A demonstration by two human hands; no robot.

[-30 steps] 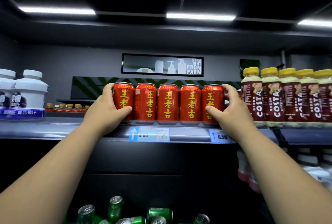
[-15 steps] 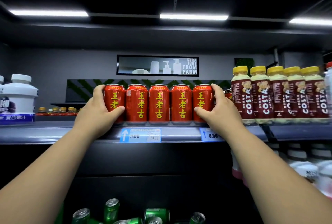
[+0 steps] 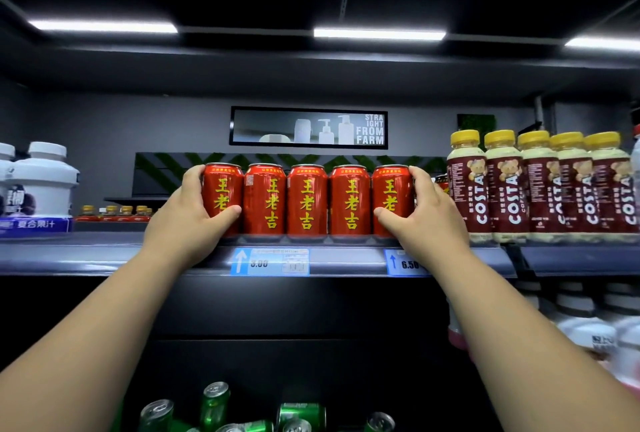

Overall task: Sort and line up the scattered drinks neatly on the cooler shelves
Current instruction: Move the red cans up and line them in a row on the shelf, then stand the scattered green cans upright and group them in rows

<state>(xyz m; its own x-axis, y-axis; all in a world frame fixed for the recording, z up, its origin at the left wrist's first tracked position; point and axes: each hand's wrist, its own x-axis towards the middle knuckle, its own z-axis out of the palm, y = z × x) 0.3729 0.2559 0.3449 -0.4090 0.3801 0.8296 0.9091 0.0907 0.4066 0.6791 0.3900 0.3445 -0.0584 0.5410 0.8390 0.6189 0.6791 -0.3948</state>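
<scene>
Several red cans (image 3: 307, 201) with yellow characters stand side by side in a tight row at the front of the upper shelf (image 3: 104, 258). My left hand (image 3: 188, 220) wraps the leftmost red can (image 3: 221, 189), thumb across its front. My right hand (image 3: 424, 220) wraps the rightmost red can (image 3: 389, 189) the same way. Both hands press the row from its two ends. Just right of the row stand several Costa bottles (image 3: 540, 189) with yellow caps, lined up along the shelf edge.
White jars (image 3: 45, 178) sit at the shelf's far left. Green cans (image 3: 214, 404) lie scattered and tipped on the bottom shelf. White bottles (image 3: 588, 324) fill the lower right shelf. Price tags (image 3: 270, 261) hang on the shelf lip. Small yellow-capped bottles (image 3: 114, 211) stand far behind.
Both hands keep their grip on the end cans. The view has shifted slightly, and the row now sits a little closer to the Costa bottles.
</scene>
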